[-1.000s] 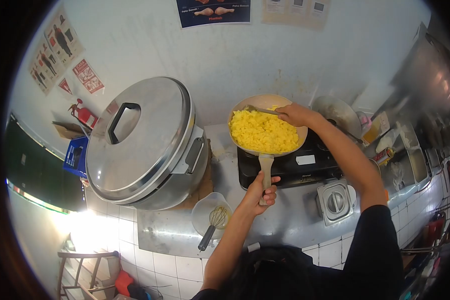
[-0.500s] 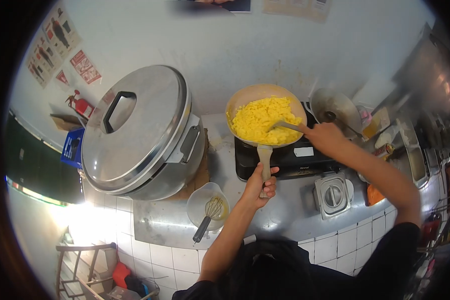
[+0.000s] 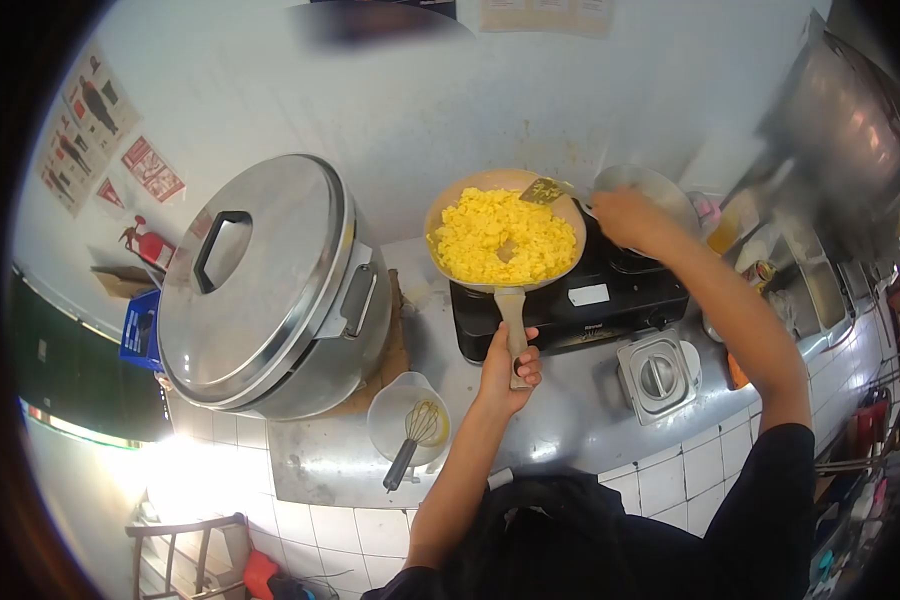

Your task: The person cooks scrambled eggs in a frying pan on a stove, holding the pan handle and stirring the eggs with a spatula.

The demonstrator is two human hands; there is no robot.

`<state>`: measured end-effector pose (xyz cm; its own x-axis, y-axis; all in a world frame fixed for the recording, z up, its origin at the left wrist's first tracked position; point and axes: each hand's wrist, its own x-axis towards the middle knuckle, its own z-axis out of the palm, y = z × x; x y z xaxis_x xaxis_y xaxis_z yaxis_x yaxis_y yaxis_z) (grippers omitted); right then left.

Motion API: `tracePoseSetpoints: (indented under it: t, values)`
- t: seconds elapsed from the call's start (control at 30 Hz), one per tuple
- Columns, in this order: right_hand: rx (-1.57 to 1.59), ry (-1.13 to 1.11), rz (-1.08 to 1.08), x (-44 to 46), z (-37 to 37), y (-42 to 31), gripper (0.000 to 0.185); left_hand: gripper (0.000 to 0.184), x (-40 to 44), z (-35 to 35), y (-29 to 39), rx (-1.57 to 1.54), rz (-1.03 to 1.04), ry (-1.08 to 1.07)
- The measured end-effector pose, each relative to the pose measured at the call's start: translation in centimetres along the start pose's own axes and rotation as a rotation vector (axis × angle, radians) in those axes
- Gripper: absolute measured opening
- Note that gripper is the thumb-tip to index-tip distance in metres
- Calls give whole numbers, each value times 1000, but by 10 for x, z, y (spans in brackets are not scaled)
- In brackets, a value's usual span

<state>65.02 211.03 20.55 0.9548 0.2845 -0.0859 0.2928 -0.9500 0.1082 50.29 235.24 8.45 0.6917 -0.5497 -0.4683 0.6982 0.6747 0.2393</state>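
A frying pan (image 3: 438, 202) filled with yellow scrambled eggs (image 3: 505, 235) sits over the left side of a black gas stove (image 3: 560, 325). My left hand (image 3: 511, 370) is wrapped round the pan's beige handle (image 3: 510, 310). In my right hand (image 3: 630, 220) is a spatula (image 3: 543, 190), its blade at the pan's upper right rim with bits of egg on it. The fingers of that hand are closed round the spatula's handle, which is mostly hidden. A small gap in the eggs shows the pan's bottom near the middle.
A large lidded metal pot (image 3: 260, 290) stands to the left. In front of it is a white bowl (image 3: 378, 420) with a whisk (image 3: 415, 440). A lidded steel container (image 3: 658, 380) sits right of centre on the steel counter (image 3: 560, 425). Behind my right hand is a wok (image 3: 660, 185).
My right hand has moved up and away, lifting the spatula from within the eggs to the pan's far right rim. The left hand still grips the handle. The camera view has shifted slightly.
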Motion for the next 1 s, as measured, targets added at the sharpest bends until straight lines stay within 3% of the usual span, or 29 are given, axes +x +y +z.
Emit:
tracePoseSetpoints:
  t: [0.1, 0.17, 0.3, 0.43, 0.57, 0.7, 0.77, 1.0]
  values:
    - [144, 91, 134, 3, 74, -19, 31, 45, 0, 1, -5, 34, 0, 2]
    - [64, 152, 63, -20, 81, -50, 35, 45, 4, 5, -1, 54, 22, -4]
    - [-130, -1, -74, -58, -3, -40, 37, 44, 3, 0, -3, 20, 29, -12]
    - [-266, 68, -182, -79, -68, -12, 33, 44, 3, 0, -2, 37, 20, -2]
    - [-320, -15, -282, -74, -29, -9, 32, 45, -4, 7, 3, 67, -43, 25]
    - [-54, 73, -80, -45, 33, -18, 37, 44, -8, 10, 9, 76, -68, 59]
    - [56, 141, -99, -21, 45, -18, 35, 43, -9, 12, 6, 66, -62, 71]
    - [271, 75, -102, 8, -2, 15, 25, 44, -5, 8, 1, -3, -42, 10]
